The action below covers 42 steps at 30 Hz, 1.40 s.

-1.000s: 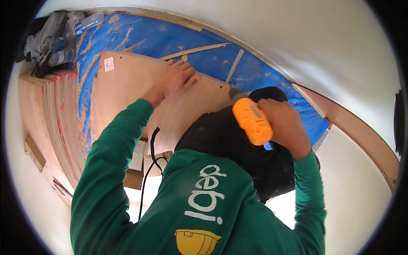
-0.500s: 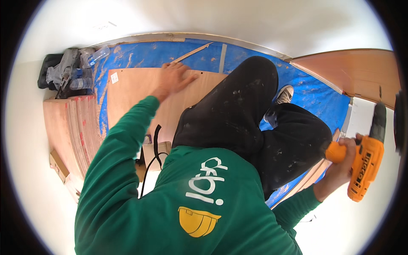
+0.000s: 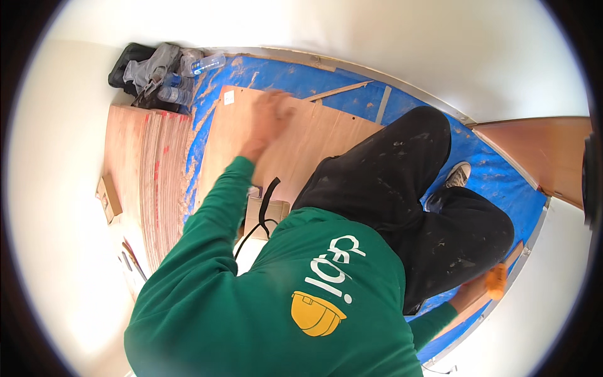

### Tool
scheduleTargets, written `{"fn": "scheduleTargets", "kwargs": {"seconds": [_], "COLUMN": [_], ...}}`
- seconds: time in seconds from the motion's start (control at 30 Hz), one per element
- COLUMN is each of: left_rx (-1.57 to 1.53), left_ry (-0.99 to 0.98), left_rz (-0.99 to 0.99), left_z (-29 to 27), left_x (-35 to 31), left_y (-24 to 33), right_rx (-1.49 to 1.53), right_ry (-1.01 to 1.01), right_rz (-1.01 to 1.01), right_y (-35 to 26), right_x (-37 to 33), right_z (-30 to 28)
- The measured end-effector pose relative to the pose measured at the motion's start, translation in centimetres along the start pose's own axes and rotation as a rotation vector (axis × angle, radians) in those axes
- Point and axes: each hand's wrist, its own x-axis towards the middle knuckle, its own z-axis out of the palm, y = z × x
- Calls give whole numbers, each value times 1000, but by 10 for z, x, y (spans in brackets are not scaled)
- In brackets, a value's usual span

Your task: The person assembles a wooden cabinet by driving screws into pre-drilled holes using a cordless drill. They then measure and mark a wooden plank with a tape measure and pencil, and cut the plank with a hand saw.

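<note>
A thin wooden panel [image 3: 301, 144] with a small white label near its far left corner lies partly under my bent leg. Above its far left part is my left hand [image 3: 270, 119], smeared by motion; whether its fingers touch the wood cannot be made out. At the right, low beside my knee, my right hand [image 3: 470, 293] is closed round an orange cordless drill [image 3: 496, 281]. Only a small orange end of the drill shows, as my leg hides the rest.
Blue sheeting [image 3: 496, 169] strewn with wood dust covers the floor. A stack of boards [image 3: 166, 176] stands left, with bags and plastic bottles [image 3: 174, 94] beyond it. A thin wood strip [image 3: 339, 91] lies past the panel. A small cardboard box [image 3: 108, 199] sits at far left.
My right hand has lowered the drill from its raised place at the right to beside my knee. My left hand, earlier spread flat on the panel, is moving. The view has shifted.
</note>
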Motion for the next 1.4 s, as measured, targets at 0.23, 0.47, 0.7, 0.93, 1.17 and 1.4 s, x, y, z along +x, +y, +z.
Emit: {"fn": "scheduleTargets", "kwargs": {"seconds": [0.23, 0.47, 0.7, 0.93, 1.17, 1.4], "left_rx": [-34, -479, -668, -511, -420, -724], "left_ry": [-385, -1098, -970, -977, -875, -619], "left_rz": [-735, -1074, -1120, -1201, -773, -1174], "left_z": [-151, -214, -209, -226, -204, -199], "left_x": [-114, -175, -236, -241, -242, -242], "left_y": [-128, -52, -62, -91, -99, -99], "right_rx": [-341, -505, -555, -572, -595, -647], "right_ry": [-100, -213, -284, -303, -339, -386], "right_rz": [25, -49, -106, -136, -161, -200], "right_y": [102, 120, 129, 138, 144, 149], "right_x": [-44, -58, -55, -53, -50, -44], "right_z": [-17, -16, -4, 4, 13, 20]}}
